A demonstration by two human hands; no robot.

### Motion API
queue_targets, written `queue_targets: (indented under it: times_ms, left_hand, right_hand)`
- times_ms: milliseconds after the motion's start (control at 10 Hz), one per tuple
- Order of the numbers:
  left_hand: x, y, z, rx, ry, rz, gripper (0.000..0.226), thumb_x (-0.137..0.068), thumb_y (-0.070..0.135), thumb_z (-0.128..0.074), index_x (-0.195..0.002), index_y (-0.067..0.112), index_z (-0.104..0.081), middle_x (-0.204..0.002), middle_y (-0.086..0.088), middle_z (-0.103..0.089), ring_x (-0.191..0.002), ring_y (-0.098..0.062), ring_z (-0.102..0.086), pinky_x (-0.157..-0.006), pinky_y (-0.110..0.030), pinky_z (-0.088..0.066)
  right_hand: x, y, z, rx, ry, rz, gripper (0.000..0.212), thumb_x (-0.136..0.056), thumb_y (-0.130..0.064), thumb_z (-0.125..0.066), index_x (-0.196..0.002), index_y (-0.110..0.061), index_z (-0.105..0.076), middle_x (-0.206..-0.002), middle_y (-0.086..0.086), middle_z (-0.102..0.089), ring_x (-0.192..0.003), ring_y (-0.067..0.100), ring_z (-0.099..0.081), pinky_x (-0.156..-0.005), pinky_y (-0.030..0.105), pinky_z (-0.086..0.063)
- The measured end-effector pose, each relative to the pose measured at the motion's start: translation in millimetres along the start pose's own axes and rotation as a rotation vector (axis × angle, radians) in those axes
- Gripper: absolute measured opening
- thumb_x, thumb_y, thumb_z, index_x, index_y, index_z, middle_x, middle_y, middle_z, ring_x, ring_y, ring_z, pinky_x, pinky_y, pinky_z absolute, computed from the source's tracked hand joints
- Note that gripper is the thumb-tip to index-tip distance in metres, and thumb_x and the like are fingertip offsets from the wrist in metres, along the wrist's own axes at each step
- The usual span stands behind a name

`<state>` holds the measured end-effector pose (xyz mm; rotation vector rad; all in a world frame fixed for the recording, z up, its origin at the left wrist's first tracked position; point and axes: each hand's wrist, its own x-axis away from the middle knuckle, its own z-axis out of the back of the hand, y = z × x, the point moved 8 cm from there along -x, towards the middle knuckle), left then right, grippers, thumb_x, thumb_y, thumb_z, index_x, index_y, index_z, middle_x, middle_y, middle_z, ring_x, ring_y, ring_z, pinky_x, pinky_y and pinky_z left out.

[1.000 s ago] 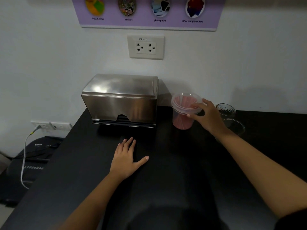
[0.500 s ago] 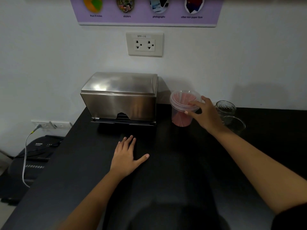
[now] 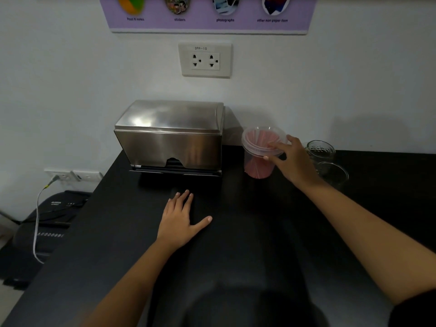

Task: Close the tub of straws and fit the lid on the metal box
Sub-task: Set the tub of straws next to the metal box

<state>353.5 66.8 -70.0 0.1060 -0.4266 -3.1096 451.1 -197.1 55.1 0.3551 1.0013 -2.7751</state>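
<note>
One tub [image 3: 259,159], one metal box [image 3: 172,140]

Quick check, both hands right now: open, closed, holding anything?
Left hand: open, flat on the black table, holding nothing.
Right hand: fingers on the straw tub lid; firm grip cannot be told.

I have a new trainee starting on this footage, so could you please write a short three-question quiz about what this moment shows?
1. True or false: the left hand lies flat on the black table, holding nothing.
2. Which thing does the right hand touch? A. the metal box B. the tub of straws C. the glass jars
3. Fill in: the tub of straws stands to the ____ of the metal box, as the person sees it.

Key
1. True.
2. B; the fingers rest on the clear lid at the tub's rim.
3. Right.
</note>
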Motion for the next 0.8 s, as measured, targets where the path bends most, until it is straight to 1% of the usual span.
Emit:
queue_targets:
  times_ms: [100,200,300,400,500,600,700,800]
  left_hand:
    - [0.8,1.3,1.2,0.008,-0.001,0.001,0.123,-0.053,0.092,-0.002,-0.144,0.012,-0.023,-0.155,-0.002,-0.021,-0.145,-0.020,-0.009,-0.117,-0.035,-0.003]
    - [1.4,1.8,2.6,0.028,-0.003,0.006,0.129,-0.049,0.093,0.007,-0.144,0.012,-0.023,-0.155,-0.002,-0.021,-0.145,-0.020,-0.009,-0.117,-0.035,-0.003]
    - [1.1,1.4,1.8,0.034,-0.009,0.006,0.119,-0.055,0.090,-0.008,-0.144,0.013,-0.022,-0.156,-0.002,-0.020,-0.145,-0.019,-0.008,-0.117,-0.035,-0.002]
    - [0.4,1.3,1.3,0.029,-0.008,0.007,0.113,-0.058,0.085,-0.012,-0.145,0.013,-0.022,-0.156,-0.002,-0.020,-0.145,-0.020,-0.008,-0.117,-0.035,-0.002]
    - [0.2,0.9,0.8,0.040,-0.016,0.005,0.120,-0.054,0.091,-0.007,-0.145,0.013,-0.022,-0.156,-0.002,-0.020,-0.145,-0.020,-0.008,-0.117,-0.035,-0.003]
    - [0.3,1.0,1.4,0.051,-0.012,0.002,0.110,-0.062,0.086,-0.017,-0.145,0.013,-0.021,-0.156,-0.002,-0.019,-0.145,-0.020,-0.007,-0.118,-0.036,-0.003]
    - [-0.2,0.0,0.1,0.064,-0.025,0.000,0.101,-0.070,0.081,-0.028,-0.145,0.013,-0.020,-0.156,-0.002,-0.018,-0.145,-0.020,-0.006,-0.117,-0.036,-0.002]
    - [0.1,1.8,2.1,0.087,-0.046,0.016,0.100,-0.070,0.079,-0.030,-0.145,0.013,-0.020,-0.157,-0.002,-0.017,-0.145,-0.020,-0.005,-0.117,-0.036,-0.001]
  right_hand:
    - [0.3,0.1,-0.5,0.009,-0.009,0.002,0.045,-0.080,-0.026,-0.066,-0.122,-0.013,-0.057,-0.144,0.021,-0.031,-0.131,0.034,-0.034,-0.106,0.040,-0.030]
    - [-0.2,-0.1,-0.9,0.026,-0.025,-0.005,0.046,-0.080,-0.026,-0.066,-0.123,-0.013,-0.055,-0.145,0.022,-0.030,-0.131,0.035,-0.034,-0.106,0.040,-0.030]
    - [-0.1,0.4,-2.3,0.041,-0.040,-0.008,0.047,-0.081,-0.027,-0.065,-0.125,-0.015,-0.054,-0.146,0.022,-0.028,-0.131,0.035,-0.034,-0.106,0.041,-0.030]
    - [-0.2,1.1,-2.9,0.040,-0.051,-0.028,0.047,-0.081,-0.028,-0.065,-0.125,-0.016,-0.053,-0.147,0.021,-0.026,-0.132,0.034,-0.033,-0.106,0.041,-0.030]
    - [-1.8,0.7,-3.2,0.048,-0.050,-0.031,0.047,-0.082,-0.028,-0.064,-0.126,-0.016,-0.053,-0.148,0.020,-0.025,-0.133,0.034,-0.032,-0.106,0.040,-0.029]
    - [-1.1,-0.7,-3.5,0.063,-0.059,-0.039,0.048,-0.082,-0.030,-0.063,-0.127,-0.017,-0.052,-0.148,0.020,-0.025,-0.133,0.034,-0.032,-0.106,0.041,-0.030]
    - [-1.3,1.1,-4.6,0.064,-0.059,-0.034,0.053,-0.082,-0.033,-0.063,-0.130,-0.020,-0.047,-0.149,0.019,-0.022,-0.135,0.033,-0.029,-0.106,0.043,-0.029]
    - [3.4,3.7,-2.5,0.044,-0.035,-0.063,0.067,-0.080,-0.038,-0.064,-0.138,-0.021,-0.034,-0.152,0.019,-0.016,-0.138,0.033,-0.022,-0.107,0.045,-0.027]
